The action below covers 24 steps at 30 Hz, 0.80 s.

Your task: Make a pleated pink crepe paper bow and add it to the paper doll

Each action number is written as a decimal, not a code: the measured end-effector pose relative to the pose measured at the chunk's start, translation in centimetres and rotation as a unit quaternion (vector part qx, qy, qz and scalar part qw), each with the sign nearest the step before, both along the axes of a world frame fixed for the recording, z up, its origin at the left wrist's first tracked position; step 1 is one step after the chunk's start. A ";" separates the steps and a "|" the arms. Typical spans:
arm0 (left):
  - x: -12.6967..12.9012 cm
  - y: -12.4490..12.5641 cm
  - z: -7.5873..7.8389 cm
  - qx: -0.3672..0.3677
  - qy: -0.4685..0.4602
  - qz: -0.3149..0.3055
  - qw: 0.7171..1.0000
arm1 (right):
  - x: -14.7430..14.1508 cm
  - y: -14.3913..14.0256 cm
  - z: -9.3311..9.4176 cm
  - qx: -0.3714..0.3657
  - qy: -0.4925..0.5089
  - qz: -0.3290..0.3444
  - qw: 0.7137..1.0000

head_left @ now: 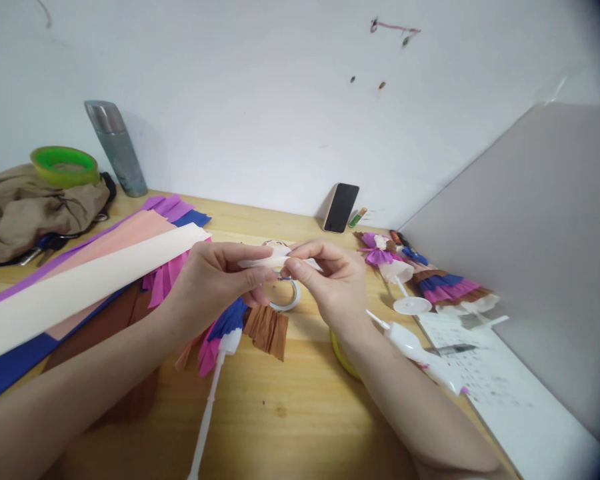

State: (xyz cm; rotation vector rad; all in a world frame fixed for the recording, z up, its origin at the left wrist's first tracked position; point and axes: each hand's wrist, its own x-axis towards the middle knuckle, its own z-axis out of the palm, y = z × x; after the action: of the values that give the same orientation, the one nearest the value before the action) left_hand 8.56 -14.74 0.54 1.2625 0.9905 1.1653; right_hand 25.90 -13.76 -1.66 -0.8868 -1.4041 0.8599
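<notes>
Both of my hands are raised over the wooden desk, pinching a narrow, folded strip of white paper between thumbs and fingers. My left hand grips its left part and my right hand its right part, with the fingertips nearly meeting. Below them lies a white stick with a ruffled blue paper piece and pink paper around its top. A pleated brown paper piece fans out beside it. Partly hidden behind my fingers is a roll of white tape.
Long crepe paper strips cover the left side. Behind them are a green tape roll on brown cloth and a flask. A phone leans on the wall. Paper-skirted figures, a white bottle and a written sheet lie right.
</notes>
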 end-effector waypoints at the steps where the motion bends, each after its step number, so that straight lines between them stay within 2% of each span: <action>1: 0.0 0.0 0.0 0.001 0.000 0.002 1.000 | 0.0 0.0 0.0 0.003 -0.002 -0.005 1.000; 9: 0.0 0.1 -0.4 -0.004 -0.019 0.000 1.000 | -0.1 -0.1 0.0 0.003 0.007 -0.013 1.000; 24: 0.3 0.6 -0.5 0.030 0.013 0.058 0.998 | -0.3 0.3 -0.2 0.002 0.029 -0.005 1.000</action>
State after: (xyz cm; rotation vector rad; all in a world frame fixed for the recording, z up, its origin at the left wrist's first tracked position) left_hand 8.81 -14.16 0.01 1.2846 1.0663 1.2801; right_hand 25.65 -13.46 -1.85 -0.8598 -1.3500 0.8689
